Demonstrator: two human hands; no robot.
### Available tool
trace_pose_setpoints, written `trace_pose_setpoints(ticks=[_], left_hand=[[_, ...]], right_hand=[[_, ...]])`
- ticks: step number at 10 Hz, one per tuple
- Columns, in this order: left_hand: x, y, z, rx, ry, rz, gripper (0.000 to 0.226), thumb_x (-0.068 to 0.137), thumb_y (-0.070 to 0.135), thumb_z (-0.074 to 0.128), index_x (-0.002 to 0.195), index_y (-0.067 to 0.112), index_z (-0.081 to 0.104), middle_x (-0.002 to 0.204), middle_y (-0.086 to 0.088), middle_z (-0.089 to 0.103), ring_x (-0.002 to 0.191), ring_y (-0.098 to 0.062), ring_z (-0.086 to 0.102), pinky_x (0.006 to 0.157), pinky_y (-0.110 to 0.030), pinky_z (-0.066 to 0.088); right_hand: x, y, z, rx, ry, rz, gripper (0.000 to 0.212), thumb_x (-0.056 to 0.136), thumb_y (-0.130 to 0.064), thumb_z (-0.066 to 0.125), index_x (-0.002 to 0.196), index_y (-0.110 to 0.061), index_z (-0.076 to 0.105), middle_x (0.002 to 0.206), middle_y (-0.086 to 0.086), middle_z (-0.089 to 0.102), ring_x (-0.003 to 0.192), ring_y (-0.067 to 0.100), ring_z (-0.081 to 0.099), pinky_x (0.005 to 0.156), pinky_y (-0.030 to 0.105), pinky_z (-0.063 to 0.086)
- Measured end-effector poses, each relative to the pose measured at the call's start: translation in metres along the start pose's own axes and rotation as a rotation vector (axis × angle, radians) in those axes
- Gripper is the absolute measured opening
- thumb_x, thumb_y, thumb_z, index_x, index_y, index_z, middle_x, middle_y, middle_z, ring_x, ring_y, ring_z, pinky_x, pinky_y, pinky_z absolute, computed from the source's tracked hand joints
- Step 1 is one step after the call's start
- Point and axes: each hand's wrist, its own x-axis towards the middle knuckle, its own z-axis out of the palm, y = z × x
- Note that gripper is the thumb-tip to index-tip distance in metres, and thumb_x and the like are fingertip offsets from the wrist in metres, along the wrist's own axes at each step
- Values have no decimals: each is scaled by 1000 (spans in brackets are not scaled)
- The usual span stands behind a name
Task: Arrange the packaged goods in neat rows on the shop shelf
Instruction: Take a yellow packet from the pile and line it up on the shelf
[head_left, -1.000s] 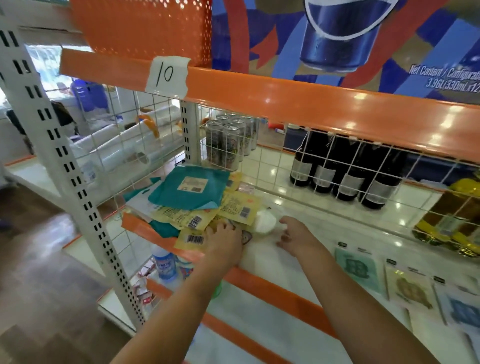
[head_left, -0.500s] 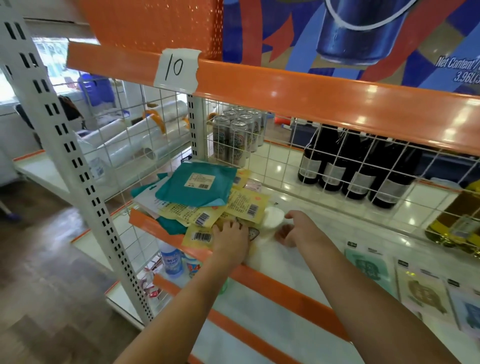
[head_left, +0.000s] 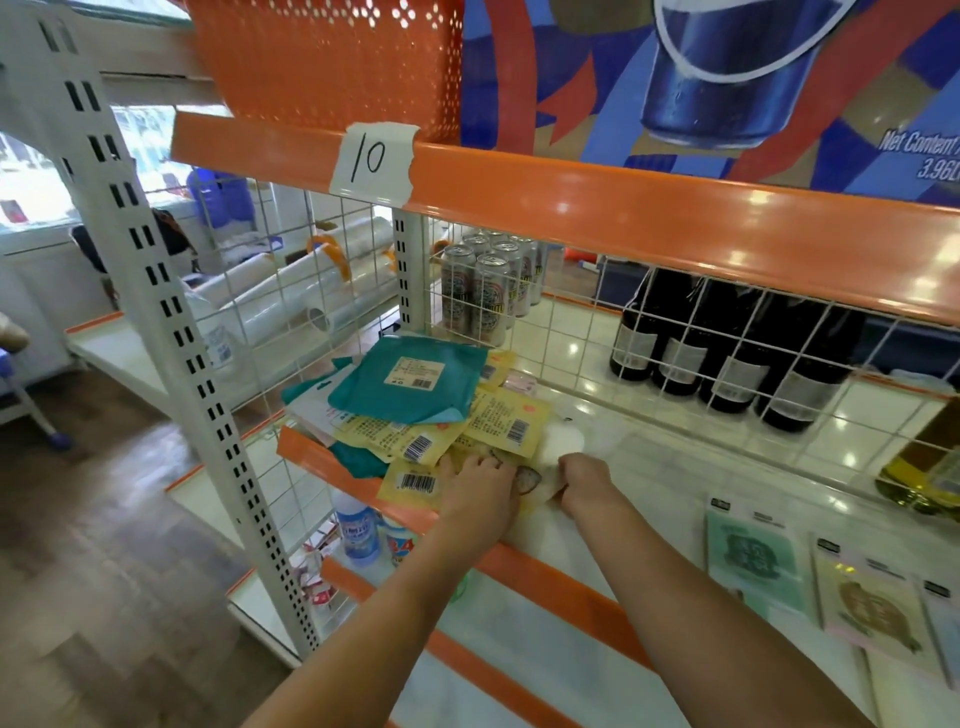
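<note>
Two bare hands work at a white shop shelf (head_left: 649, 467) with an orange front lip, backed by wire grid; wood-look floor lies at 8 o'clock. Dark bottles (head_left: 727, 358) stand behind the grid at 2 o'clock, cans (head_left: 483, 291) at 12 o'clock. A loose pile of packets (head_left: 415, 400), teal over yellow, occupies the shelf's left end at 11 o'clock of the hands. Flat packets (head_left: 753, 556) lie in a row at 4 o'clock. Left hand (head_left: 480, 493): fingers spread flat, pressing the pile's near edge. Right hand (head_left: 584, 480): fingers curled on a pale packet (head_left: 540, 480) between both hands; grip closure cannot be determined.
</note>
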Motion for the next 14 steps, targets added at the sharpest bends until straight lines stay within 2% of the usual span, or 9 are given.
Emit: trace_pose_setpoints(ticks=[2, 3, 4, 5, 7, 8, 11, 13, 14], left_hand=[[-1, 27, 8, -83, 41, 41, 34, 100, 34, 33, 123, 27, 56, 126, 3, 59, 121, -21, 49, 111, -46, 21], [0, 43, 16, -108, 48, 75, 35, 100, 36, 31, 125, 27, 55, 125, 3, 59, 116, -22, 52, 102, -40, 31], [3, 55, 20, -208, 49, 98, 34, 100, 35, 34, 123, 23, 57, 122, 2, 58, 111, -21, 54, 93, -35, 38], [5, 65, 21, -271, 57, 97, 31, 98, 31, 40, 122, 21, 57, 120, -1, 59, 110, -22, 54, 93, -35, 41], [6, 80, 21, -306, 52, 35, 32, 96, 29, 41, 123, 20, 55, 118, 2, 58, 113, -21, 53, 89, -33, 45], [7, 95, 21, -375, 47, 11, 33, 97, 26, 40, 125, 19, 54, 122, -3, 58, 114, -23, 53, 93, -34, 44], [8, 152, 23, -480, -11, 54, 35, 98, 29, 39, 129, 20, 54, 128, -1, 53, 120, -24, 49, 96, -34, 40], [21, 180, 12, -537, -11, 160, 34, 98, 28, 40, 126, 18, 58, 128, -6, 57, 117, -25, 53, 98, -35, 42], [28, 195, 9, -546, -19, 252, 34, 98, 26, 42, 125, 15, 59, 126, -7, 59, 115, -25, 54, 95, -34, 42]], right_hand=[[-18, -13, -48, 15, 71, -141, 24, 84, 8, 45, 102, 16, 59, 81, 25, 57, 77, 34, 60, 57, 28, 40], [-21, -18, -79, -63, 67, -176, 28, 95, -5, 40, 69, -13, 45, 68, 2, 40, 56, 11, 41, 48, 21, 35], [-30, -26, -98, -68, 54, -172, 39, 98, -5, 38, 63, -20, 28, 66, -1, 28, 67, 3, 58, 56, 7, 44], [-52, -28, -120, -487, 162, -282, 30, 95, -3, 43, 68, -16, 40, 71, 1, 39, 116, 22, 54, 94, 22, 38], [-34, -23, -149, -194, 12, -236, 26, 96, -9, 43, 73, -19, 47, 81, 2, 52, 65, 10, 50, 54, 19, 43], [-25, -19, -169, -101, 18, -200, 26, 97, -9, 42, 72, -19, 43, 70, -3, 41, 58, 6, 39, 49, 15, 38], [-21, -18, -230, 224, -77, -154, 6, 93, -5, 52, 88, -6, 54, 80, 8, 57, 68, 17, 54, 57, 24, 48], [-21, -20, -264, 275, -47, -173, 7, 96, -14, 53, 95, -8, 57, 96, 12, 62, 80, 22, 58, 92, 42, 47], [-23, -18, -280, 382, 11, -165, 19, 96, -17, 53, 111, -5, 55, 108, 15, 61, 90, 27, 60, 89, 42, 49]])
